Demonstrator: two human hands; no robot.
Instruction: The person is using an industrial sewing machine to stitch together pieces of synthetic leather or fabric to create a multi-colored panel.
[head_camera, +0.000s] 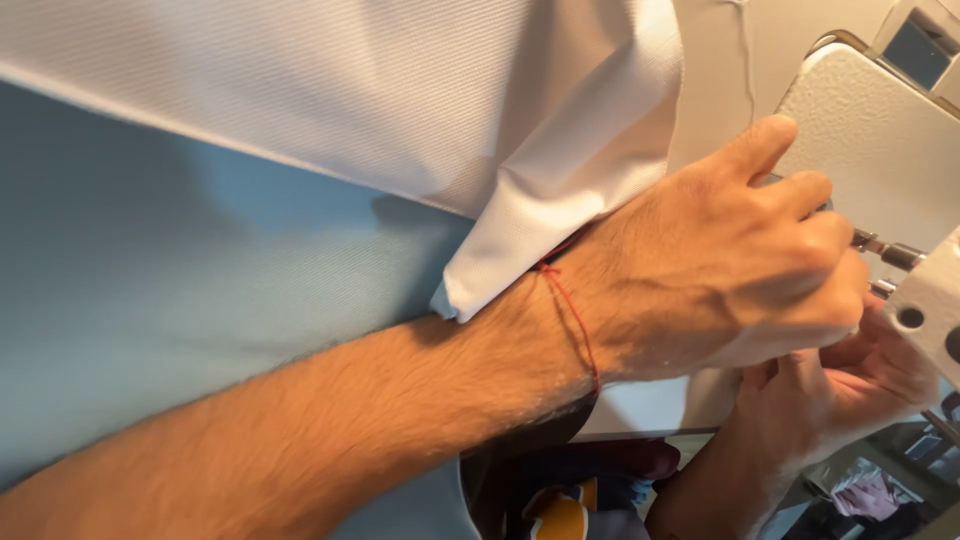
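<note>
Reaching across the frame from lower left, the left hand (720, 260), forearm bare, a thin red thread (572, 310) tied around the wrist. Curling the fingers inward by the cream sewing machine (880, 140), knuckles just beside a small metal part (885, 250) sticking out of the machine's head; grip mostly closed, though impossible to tell what, if anything, sitting inside it. Coming up from below right, the right hand (860, 375), largely hidden under the left, fingers bent and touching the underside of the left hand; grip not readable from here. Lying over the light blue worktop (180, 290), a white fabric (400, 90) with a fine woven texture, its folded corner hanging down and touching the left wrist. Showing beneath the worktop edge, dark cloth with a yellow patch (560, 515).
</note>
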